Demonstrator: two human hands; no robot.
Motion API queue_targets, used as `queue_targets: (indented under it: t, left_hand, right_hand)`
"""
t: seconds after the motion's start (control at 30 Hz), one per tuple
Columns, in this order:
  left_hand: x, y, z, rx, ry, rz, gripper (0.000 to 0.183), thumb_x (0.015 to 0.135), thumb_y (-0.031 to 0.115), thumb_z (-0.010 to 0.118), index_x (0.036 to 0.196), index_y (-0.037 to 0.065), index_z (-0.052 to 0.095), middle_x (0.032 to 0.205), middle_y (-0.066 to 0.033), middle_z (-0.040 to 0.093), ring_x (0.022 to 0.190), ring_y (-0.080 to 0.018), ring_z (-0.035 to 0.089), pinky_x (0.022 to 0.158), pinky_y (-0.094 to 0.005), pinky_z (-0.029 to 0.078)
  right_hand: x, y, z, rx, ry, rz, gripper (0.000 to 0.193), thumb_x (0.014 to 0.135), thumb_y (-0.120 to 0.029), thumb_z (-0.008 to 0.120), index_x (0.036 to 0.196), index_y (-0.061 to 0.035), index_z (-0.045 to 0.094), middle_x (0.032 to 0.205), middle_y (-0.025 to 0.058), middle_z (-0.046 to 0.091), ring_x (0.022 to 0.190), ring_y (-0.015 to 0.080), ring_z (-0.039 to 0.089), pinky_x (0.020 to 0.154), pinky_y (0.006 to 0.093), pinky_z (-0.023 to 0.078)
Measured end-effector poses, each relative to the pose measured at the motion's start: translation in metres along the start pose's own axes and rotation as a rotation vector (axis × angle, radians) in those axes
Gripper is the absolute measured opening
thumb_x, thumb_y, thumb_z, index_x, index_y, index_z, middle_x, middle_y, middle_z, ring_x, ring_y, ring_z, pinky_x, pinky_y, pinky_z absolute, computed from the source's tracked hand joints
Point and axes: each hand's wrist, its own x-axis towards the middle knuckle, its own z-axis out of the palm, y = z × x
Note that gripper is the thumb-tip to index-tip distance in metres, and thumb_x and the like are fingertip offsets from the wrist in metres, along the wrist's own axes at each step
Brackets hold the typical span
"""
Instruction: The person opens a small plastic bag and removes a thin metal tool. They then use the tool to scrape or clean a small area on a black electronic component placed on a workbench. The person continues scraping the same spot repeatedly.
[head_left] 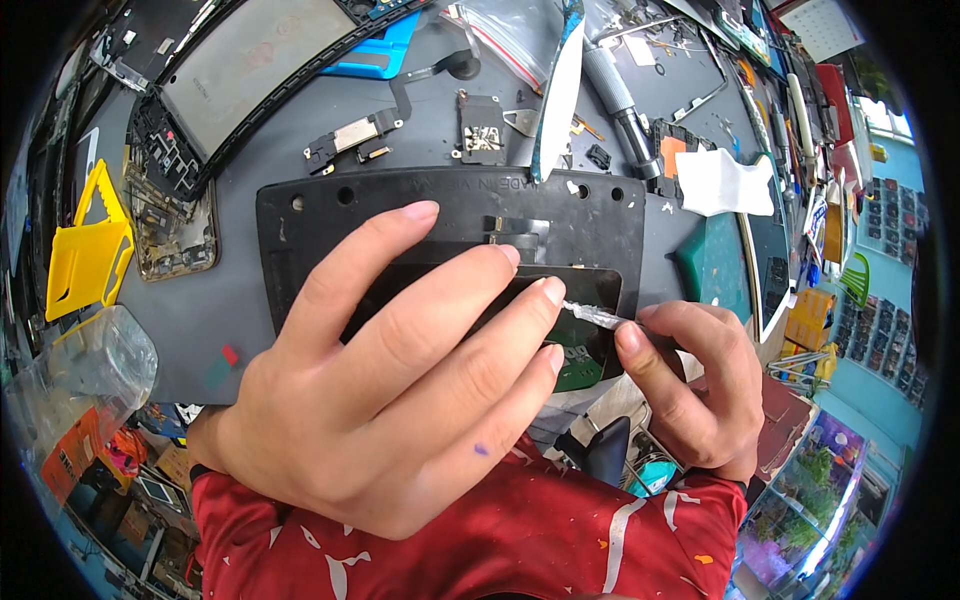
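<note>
My left hand (400,370) lies spread over a dark glossy phone-sized panel (590,290), its fingers stretched out and the fingertips near the panel's middle. In my right hand (695,385) a slim silver blade-like tool (592,314) is pinched between thumb and fingers. Its tip meets the panel beside my left fingertips. A green glossy patch (580,372) shows at the panel's near edge. Under the panel lies a black rubbery mat (450,205) with round holes, and a short flex cable (520,232) sticks out past the panel's far edge. My left thumb is hidden.
Phone parts (481,128) and a flex cable with a module (352,135) lie beyond the mat. A white-bladed tool (558,95) and a metal-handled screwdriver (620,105) stand near its far edge. At left are a yellow plastic holder (88,255) and an opened phone frame (178,235).
</note>
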Motion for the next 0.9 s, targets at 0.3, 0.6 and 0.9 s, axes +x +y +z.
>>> queue_targets:
  t: [0.3,0.6,0.9]
  left_hand:
    - [-0.001,-0.003,0.001,0.002,0.004,0.022,0.026,0.089,0.024,0.089,0.115,0.019,0.088,0.133,-0.0068,0.085,0.124,-0.0324,0.074,0.107,-0.0606,0.064]
    - [0.0,0.0,0.0,-0.012,-0.003,0.004,0.026,0.089,0.023,0.088,0.114,0.019,0.087,0.134,-0.0062,0.085,0.126,-0.0322,0.073,0.109,-0.0603,0.062]
    - [0.0,0.0,0.0,0.005,-0.014,0.007,0.027,0.09,0.024,0.087,0.116,0.02,0.087,0.134,-0.0043,0.084,0.127,-0.0308,0.072,0.111,-0.0596,0.061]
  right_hand:
    - [0.002,-0.004,-0.006,-0.026,-0.01,0.039,0.045,0.082,-0.002,0.088,0.127,0.0039,0.087,0.122,0.018,0.076,0.09,0.0281,0.075,0.075,0.0369,0.062]
    - [0.005,-0.013,-0.004,0.038,0.083,0.232,0.062,0.081,0.015,0.085,0.142,0.0021,0.08,0.119,0.0179,0.079,0.094,0.0292,0.077,0.076,0.0386,0.062]
    - [-0.003,-0.004,0.004,0.015,0.055,0.148,0.067,0.075,0.004,0.086,0.142,0.002,0.083,0.111,0.0109,0.069,0.086,0.0237,0.068,0.069,0.037,0.054]
